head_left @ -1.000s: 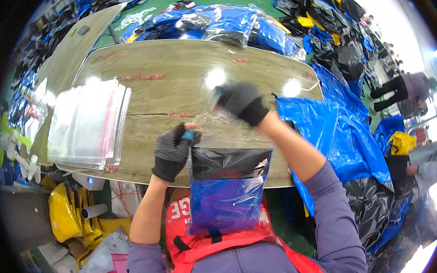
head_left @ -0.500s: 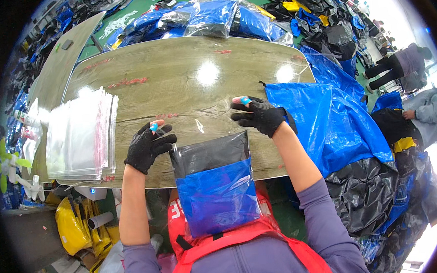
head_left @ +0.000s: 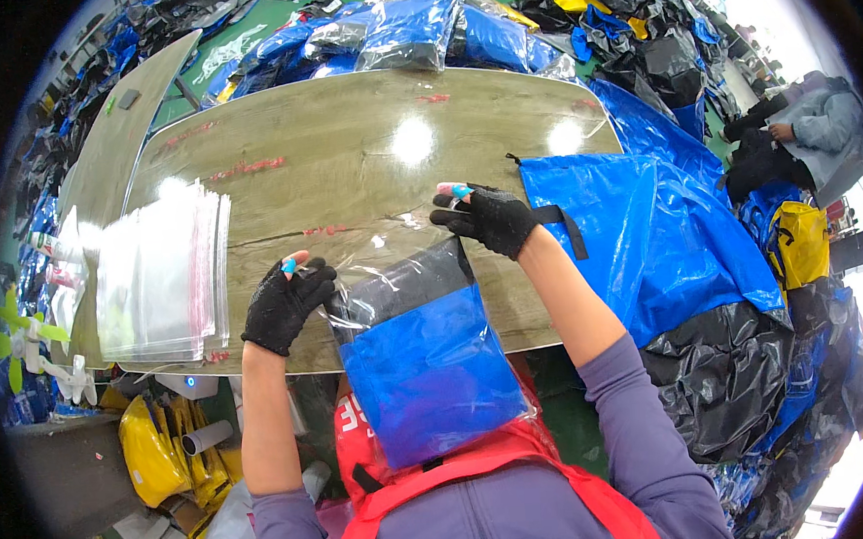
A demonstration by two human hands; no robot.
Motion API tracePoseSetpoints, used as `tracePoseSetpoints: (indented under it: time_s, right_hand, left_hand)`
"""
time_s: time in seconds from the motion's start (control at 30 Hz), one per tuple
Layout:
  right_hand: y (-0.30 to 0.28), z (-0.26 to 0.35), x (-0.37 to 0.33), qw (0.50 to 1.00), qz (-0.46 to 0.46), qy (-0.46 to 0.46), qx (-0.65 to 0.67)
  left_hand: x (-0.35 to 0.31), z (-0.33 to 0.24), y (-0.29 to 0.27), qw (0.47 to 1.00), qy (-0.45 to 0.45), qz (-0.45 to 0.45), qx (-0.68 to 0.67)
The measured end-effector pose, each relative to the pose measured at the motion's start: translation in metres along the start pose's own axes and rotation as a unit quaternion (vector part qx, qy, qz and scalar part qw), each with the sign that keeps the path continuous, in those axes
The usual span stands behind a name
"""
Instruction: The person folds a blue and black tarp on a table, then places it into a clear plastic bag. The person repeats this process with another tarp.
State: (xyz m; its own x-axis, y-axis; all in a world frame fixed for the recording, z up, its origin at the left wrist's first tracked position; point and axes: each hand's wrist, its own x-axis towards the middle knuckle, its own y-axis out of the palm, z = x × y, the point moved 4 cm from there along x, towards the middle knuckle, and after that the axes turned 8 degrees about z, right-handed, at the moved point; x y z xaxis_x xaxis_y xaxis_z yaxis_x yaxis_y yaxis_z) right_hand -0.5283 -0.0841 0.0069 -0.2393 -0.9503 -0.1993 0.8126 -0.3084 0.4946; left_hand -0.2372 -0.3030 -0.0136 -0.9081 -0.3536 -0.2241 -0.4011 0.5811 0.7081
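Observation:
A clear plastic bag (head_left: 423,379) with folded blue and black sheet material inside lies tilted across the table's front edge and my lap. My left hand (head_left: 290,303), in a black glove with an exposed fingertip and blue tape, is closed at the bag's upper left edge. At the upper right corner my right hand (head_left: 488,219), gloved and taped the same way, has its fingers curled on the clear film. Between the two hands the bag's transparent mouth shows faintly against the wood; the exact grip points are partly hidden.
A stack of flat clear bags (head_left: 160,276) lies at the table's left. Blue sheeting (head_left: 637,232) with a black strap covers the right end. Filled packages (head_left: 402,34) are heaped beyond the wooden table (head_left: 344,136). Yellow pieces (head_left: 156,449) hang below left; another person (head_left: 823,127) is far right.
Both hands have closed in on the bag's top corners, the right one moving left. The bag has tilted, its top shifting left. At far right, the people's positions have changed.

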Motion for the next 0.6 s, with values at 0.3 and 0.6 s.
tracePoseSetpoints:
  time_s: [0.3,0.6]
  right_hand:
    - [0.061,0.02,-0.132,0.725,0.121,-0.134,-0.665]
    - [0.124,0.014,-0.121,0.688,-0.05,-0.14,-0.711]
  left_hand:
    - [-0.074,-0.009,0.062,0.814,-0.023,0.098,0.571]
    - [-0.068,0.073,0.094,0.76,0.203,-0.029,0.617]
